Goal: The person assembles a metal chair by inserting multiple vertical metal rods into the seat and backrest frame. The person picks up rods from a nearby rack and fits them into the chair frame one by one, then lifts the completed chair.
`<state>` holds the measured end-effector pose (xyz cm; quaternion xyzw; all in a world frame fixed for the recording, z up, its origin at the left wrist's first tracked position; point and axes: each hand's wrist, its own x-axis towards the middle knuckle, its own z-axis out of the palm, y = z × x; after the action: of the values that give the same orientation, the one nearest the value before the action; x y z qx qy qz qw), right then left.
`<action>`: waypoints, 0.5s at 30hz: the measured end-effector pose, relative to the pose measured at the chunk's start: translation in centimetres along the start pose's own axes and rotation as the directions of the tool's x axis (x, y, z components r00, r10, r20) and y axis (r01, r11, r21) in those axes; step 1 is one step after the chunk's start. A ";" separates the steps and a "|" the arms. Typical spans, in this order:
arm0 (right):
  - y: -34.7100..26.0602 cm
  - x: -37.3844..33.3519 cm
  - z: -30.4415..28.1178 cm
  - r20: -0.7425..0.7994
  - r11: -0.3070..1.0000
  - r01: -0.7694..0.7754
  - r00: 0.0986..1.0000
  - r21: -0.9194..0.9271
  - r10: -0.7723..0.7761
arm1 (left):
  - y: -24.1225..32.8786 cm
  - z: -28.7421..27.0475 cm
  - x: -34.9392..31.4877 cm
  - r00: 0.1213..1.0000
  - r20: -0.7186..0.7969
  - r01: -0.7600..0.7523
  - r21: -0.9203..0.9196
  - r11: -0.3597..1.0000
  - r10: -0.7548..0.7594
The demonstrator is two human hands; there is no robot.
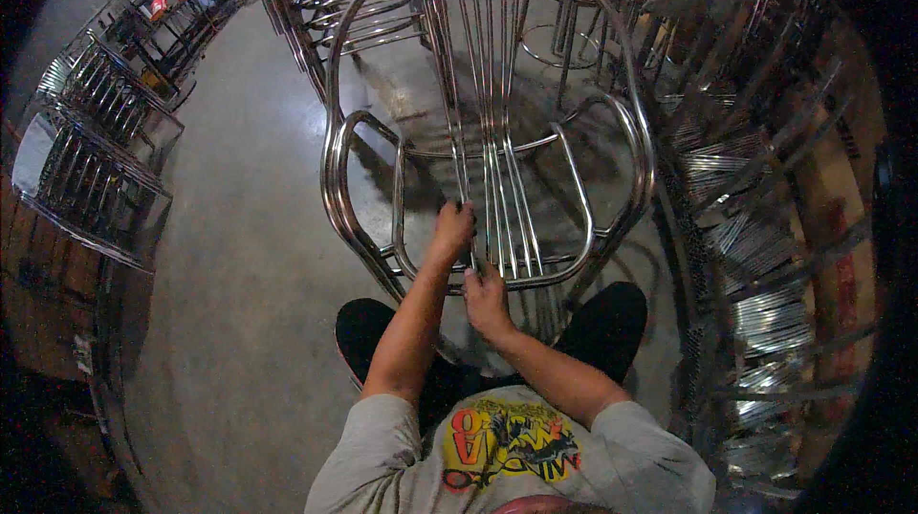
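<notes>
The left hand (457, 224) and right hand (487, 301) grip one thin bar (462, 177) of the shiny chair (491, 146), whose other bars (522, 213) already reach the front rail (550, 280), though this one's end is hidden.

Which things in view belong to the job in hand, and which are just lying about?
In hand:
- chair frame
- slim rods, gripped by the left hand, with the right hand nearer the body

Apparently lying about:
- barred metal frames, left
- shiny metal lengths, right

Rocking a plain light grey short-sleeved T-shirt (612, 461) with a pretty loud yellow, black and red-orange graphic print (512, 445) up front, plus black legwear (604, 328). Left hand (455, 227), right hand (489, 302) and forearms (411, 328) all bare.
</notes>
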<state>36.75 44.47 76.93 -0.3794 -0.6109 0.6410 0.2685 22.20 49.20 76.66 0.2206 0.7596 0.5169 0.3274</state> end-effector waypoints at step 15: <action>0.4 -5.2 0.6 0.021 0.990 -0.055 0.998 0.130 0.053 | -2.6 -0.6 -4.3 0.934 -0.229 -0.205 0.281 0.938 0.273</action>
<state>39.27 39.88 77.34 -0.3720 -0.5592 0.6899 0.2701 24.75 44.97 75.55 0.2807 0.8231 0.4771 0.1264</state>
